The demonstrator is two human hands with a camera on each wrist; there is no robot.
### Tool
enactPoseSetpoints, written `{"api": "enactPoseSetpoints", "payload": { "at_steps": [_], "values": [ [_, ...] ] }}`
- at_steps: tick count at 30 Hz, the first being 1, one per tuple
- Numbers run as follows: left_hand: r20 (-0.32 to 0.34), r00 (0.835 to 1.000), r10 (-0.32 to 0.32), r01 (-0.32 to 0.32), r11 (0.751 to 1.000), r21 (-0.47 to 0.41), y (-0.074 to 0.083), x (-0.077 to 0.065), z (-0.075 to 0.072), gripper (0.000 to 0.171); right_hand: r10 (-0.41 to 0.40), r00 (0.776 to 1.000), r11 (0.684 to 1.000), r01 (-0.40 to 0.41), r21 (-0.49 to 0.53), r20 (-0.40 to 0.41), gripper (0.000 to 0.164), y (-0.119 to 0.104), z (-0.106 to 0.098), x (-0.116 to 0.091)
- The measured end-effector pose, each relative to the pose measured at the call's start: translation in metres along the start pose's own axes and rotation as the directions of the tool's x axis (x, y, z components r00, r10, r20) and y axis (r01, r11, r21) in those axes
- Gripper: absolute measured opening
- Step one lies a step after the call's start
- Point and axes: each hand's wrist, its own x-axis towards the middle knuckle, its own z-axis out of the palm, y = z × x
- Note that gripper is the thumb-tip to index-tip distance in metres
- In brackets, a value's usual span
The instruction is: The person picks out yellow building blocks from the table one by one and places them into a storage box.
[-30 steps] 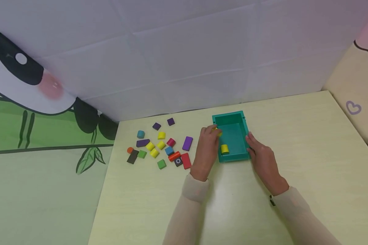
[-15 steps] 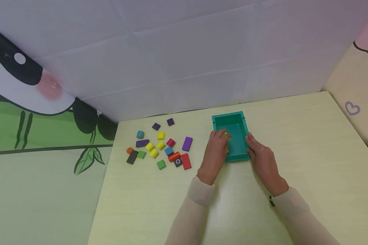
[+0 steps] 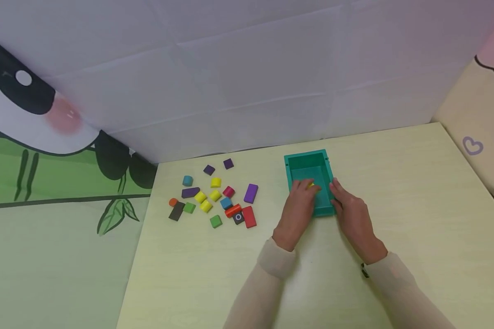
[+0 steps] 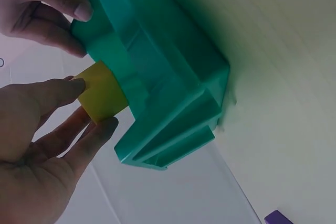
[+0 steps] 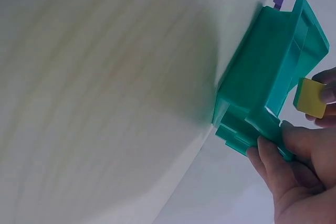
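A teal plastic box [image 3: 328,173] stands on the table in the head view. My left hand [image 3: 298,212] is over its near left part and pinches a yellow block [image 4: 102,93] between thumb and fingers, held within the box's opening. In the head view only a sliver of this block shows past the fingers. At the box's right side, my right hand [image 3: 356,219] grips the rim near the front corner, thumb and fingers on either side of the wall in the right wrist view. The near left part of the box's floor is hidden behind my left hand.
Left of the box lie several loose blocks: a purple block [image 3: 251,193], a red block [image 3: 249,216], a blue block [image 3: 226,203], a green block [image 3: 216,221], a dark grey block [image 3: 177,211] and several yellow ones. A pale curtain [image 3: 255,82] hangs behind the table.
My left hand has moved right and slightly toward me with the yellow block, from the box's left rim to over its inside. It now covers the yellow block seen earlier inside. My right hand stays put.
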Motion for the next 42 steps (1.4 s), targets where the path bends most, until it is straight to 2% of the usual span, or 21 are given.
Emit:
{"api": "enactPoseSetpoints", "payload": {
  "at_steps": [11,25,32,42],
  "values": [
    [0.033,0.999,0.018,-0.020,0.999,0.037,0.006,0.002,0.011,0.026,-0.017,1.000,1.000,0.016,-0.012,-0.022,0.052,0.004,0.003,-0.001],
    [0.086,0.996,0.012,-0.017,0.998,0.058,0.007,0.005,0.025,0.028,-0.031,0.999,1.000,0.031,-0.005,-0.027,0.051,0.003,0.001,-0.001],
    [0.109,0.994,0.014,-0.016,1.000,0.022,0.007,0.007,0.029,0.029,-0.035,0.999,0.999,0.035,0.002,-0.022,0.050,0.005,0.001,-0.001],
    [0.165,0.986,-0.012,0.008,1.000,0.023,0.006,0.012,0.034,0.031,-0.041,0.999,0.999,0.041,-0.015,-0.027,0.050,0.004,0.002,-0.001]
  ]
}}
